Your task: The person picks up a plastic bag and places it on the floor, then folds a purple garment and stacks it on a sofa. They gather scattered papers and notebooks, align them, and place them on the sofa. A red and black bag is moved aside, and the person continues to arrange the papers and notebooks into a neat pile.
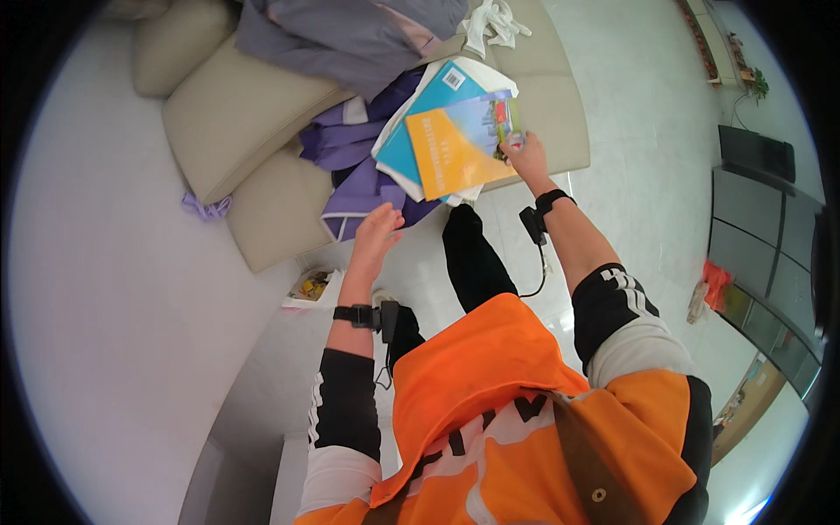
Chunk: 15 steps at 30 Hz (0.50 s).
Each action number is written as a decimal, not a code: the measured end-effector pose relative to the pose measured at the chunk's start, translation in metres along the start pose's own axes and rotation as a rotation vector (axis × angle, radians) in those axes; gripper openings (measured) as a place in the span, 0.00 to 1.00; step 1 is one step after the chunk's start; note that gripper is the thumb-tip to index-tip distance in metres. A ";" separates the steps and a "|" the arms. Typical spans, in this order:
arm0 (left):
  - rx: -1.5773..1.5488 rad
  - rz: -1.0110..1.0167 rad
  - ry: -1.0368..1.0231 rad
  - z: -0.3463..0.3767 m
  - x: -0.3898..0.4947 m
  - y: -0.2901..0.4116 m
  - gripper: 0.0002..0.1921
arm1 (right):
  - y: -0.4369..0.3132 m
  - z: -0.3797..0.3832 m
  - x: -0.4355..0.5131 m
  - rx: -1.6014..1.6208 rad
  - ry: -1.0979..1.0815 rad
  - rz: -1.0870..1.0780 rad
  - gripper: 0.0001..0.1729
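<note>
My right hand (526, 157) grips the right edge of an orange and blue paperback booklet (453, 147) that bears writing and a picture of buildings. Under the booklet lies a teal book (420, 98) with a printed code, on top of white papers or a white cloth (489, 75). My left hand (380, 230) is free, its fingers slightly bent, just below a purple and white garment (354, 141) on the sofa. Wrist straps with small black devices and cables sit on both forearms.
A beige leather sofa (256, 111) holds a grey garment (348, 39) and white straps or cloth (495, 23). A small box (315, 289) with mixed things stands on the floor at the left. A dark cabinet (748, 216) and a red bag (716, 285) are at the right.
</note>
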<state>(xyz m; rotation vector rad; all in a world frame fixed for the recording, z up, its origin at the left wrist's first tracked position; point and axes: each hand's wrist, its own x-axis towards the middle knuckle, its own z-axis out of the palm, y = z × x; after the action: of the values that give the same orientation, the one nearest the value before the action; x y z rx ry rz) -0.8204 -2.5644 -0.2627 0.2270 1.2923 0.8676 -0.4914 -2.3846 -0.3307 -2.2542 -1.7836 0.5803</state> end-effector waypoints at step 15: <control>-0.131 -0.258 0.398 0.077 0.095 -0.013 0.20 | -0.056 -0.018 0.116 0.164 -0.164 -0.634 0.30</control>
<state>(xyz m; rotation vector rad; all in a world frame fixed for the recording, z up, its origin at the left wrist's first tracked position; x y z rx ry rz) -0.7436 -2.4857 -0.3182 -0.2248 1.5845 0.7936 -0.5113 -2.2576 -0.3128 -1.4440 -2.2734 0.7475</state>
